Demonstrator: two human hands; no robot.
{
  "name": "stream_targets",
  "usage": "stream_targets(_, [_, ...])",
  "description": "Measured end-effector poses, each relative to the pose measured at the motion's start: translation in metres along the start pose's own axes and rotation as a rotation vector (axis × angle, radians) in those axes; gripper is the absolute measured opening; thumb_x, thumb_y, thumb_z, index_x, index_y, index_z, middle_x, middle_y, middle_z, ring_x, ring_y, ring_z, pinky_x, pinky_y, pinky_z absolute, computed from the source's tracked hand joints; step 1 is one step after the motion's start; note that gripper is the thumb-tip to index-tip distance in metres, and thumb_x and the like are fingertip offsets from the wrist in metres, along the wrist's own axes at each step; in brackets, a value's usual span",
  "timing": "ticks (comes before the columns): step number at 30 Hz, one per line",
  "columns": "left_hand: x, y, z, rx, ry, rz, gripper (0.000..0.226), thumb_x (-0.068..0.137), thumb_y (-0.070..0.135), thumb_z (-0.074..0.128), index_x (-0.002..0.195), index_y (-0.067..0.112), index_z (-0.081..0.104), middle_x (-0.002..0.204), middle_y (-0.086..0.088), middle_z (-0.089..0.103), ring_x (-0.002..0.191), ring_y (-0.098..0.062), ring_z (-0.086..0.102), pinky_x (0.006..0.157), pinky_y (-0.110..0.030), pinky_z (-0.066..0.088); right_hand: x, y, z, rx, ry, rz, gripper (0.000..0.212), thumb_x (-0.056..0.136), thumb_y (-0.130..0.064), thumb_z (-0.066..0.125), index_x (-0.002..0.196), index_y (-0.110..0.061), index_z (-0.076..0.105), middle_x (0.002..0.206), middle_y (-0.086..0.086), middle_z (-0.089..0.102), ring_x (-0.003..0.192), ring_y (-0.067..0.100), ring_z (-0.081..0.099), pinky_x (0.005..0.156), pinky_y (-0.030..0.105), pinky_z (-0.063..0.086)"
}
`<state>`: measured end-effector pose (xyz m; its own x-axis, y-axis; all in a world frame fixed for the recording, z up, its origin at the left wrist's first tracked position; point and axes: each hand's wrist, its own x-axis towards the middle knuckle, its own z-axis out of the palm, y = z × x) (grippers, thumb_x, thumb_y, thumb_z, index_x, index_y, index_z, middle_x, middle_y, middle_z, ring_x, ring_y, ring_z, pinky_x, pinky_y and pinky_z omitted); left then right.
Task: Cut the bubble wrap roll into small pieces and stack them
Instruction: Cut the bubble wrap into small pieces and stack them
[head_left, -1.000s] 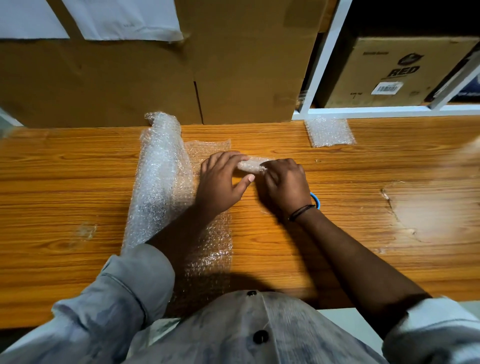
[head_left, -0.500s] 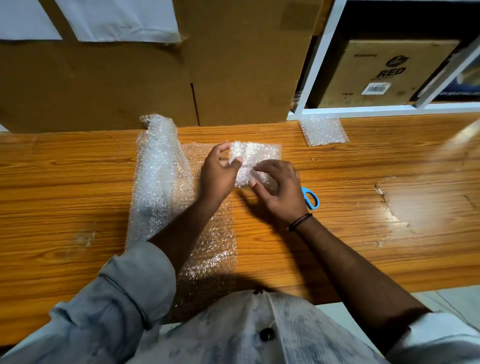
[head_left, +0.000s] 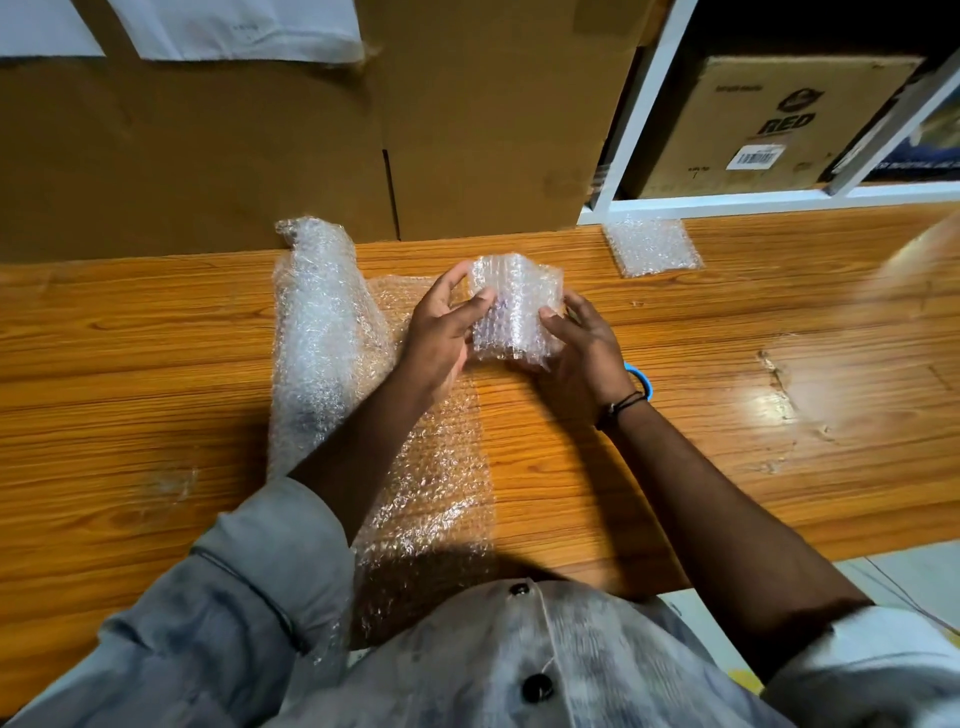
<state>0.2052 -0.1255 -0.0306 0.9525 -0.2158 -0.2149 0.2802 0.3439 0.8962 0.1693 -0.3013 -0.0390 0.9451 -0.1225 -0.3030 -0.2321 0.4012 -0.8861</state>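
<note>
A small cut piece of bubble wrap (head_left: 514, 312) is held up above the wooden table (head_left: 156, 364) between both hands. My left hand (head_left: 441, 327) pinches its left edge with thumb and fingers. My right hand (head_left: 582, 348) holds its right and lower edge. The bubble wrap roll (head_left: 322, 332) lies left of my hands, with its unrolled sheet (head_left: 436, 467) running under my left forearm to the table's near edge. A stack of cut pieces (head_left: 652, 247) lies flat at the back right of the table. Blue scissor handles (head_left: 641, 376) peek out behind my right wrist.
Large cardboard boxes (head_left: 311, 145) stand along the back of the table. A white shelf frame (head_left: 727, 200) at the back right holds another box (head_left: 769, 124). A worn patch (head_left: 779, 379) marks the table surface on the right.
The small piece was pressed folded on the table a second ago. Both hands have lifted it and spread it open between them.
</note>
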Motion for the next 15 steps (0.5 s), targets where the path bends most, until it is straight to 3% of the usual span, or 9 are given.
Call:
stream_targets(2, [0.000,0.001,-0.005,0.175,0.025,0.027,0.059,0.088,0.026,0.080,0.142,0.034,0.056,0.151,-0.014,0.051,0.133,-0.023,0.056,0.112,-0.059,0.043,-0.001,-0.001,0.000,-0.104,0.087,-0.087,0.065,0.090,-0.002,0.073,0.149,-0.011,0.045,0.128,0.010,0.066,0.107,0.021,0.071,0.083,0.037,0.061])
stream_targets(4, [0.001,0.001,-0.008,0.354,0.104,0.096,0.067,0.091,0.025,0.079,0.150,0.032,0.048,0.152,-0.007,0.051,0.130,-0.018,0.056,0.105,-0.044,0.051,0.003,-0.001,-0.007,-0.301,0.185,-0.229,0.071,0.086,-0.002,0.078,0.149,-0.012,0.047,0.135,0.011,0.061,0.118,0.018,0.063,0.095,0.040,0.059])
stream_targets(6, [0.005,-0.001,-0.008,0.484,0.156,0.195,0.079,0.089,0.024,0.080,0.156,0.031,0.039,0.149,-0.004,0.055,0.126,-0.015,0.057,0.095,-0.033,0.052,0.006,-0.003,-0.013,-0.491,0.224,-0.355,0.075,0.085,-0.004,0.080,0.150,-0.017,0.045,0.138,0.001,0.057,0.125,0.006,0.055,0.102,0.034,0.053])
stream_targets(9, [0.008,-0.005,0.001,0.675,0.139,0.346,0.085,0.088,0.024,0.082,0.158,0.033,0.033,0.152,0.003,0.051,0.117,-0.001,0.056,0.085,-0.014,0.050,0.009,-0.009,-0.022,-0.728,0.259,-0.570,0.077,0.087,-0.010,0.077,0.153,-0.023,0.042,0.142,-0.006,0.056,0.129,-0.003,0.050,0.085,0.013,0.048])
stream_targets(11, [0.011,-0.005,0.014,0.759,0.143,0.418,0.068,0.089,0.017,0.080,0.148,0.030,0.049,0.151,0.007,0.050,0.108,0.016,0.054,0.078,-0.006,0.050,0.014,-0.014,-0.031,-0.789,0.251,-0.675,0.072,0.087,-0.010,0.075,0.151,-0.021,0.045,0.146,-0.002,0.054,0.132,0.003,0.050,0.082,0.012,0.047])
stream_targets(12, [0.013,-0.007,0.021,0.782,0.154,0.460,0.053,0.089,0.013,0.079,0.136,0.027,0.060,0.147,0.005,0.053,0.106,0.017,0.055,0.079,-0.008,0.052,0.017,-0.017,-0.036,-0.807,0.236,-0.712,0.067,0.088,-0.009,0.074,0.149,-0.020,0.049,0.147,0.000,0.053,0.132,0.007,0.051,0.083,0.014,0.049])
stream_targets(15, [0.020,-0.015,0.046,0.780,0.229,0.502,0.017,0.088,0.006,0.076,0.100,0.019,0.076,0.131,0.001,0.060,0.121,-0.002,0.056,0.082,-0.005,0.048,0.026,-0.025,-0.056,-0.854,0.216,-0.768,0.047,0.089,-0.007,0.072,0.134,-0.015,0.062,0.145,0.004,0.053,0.130,0.004,0.050,0.087,0.021,0.053])
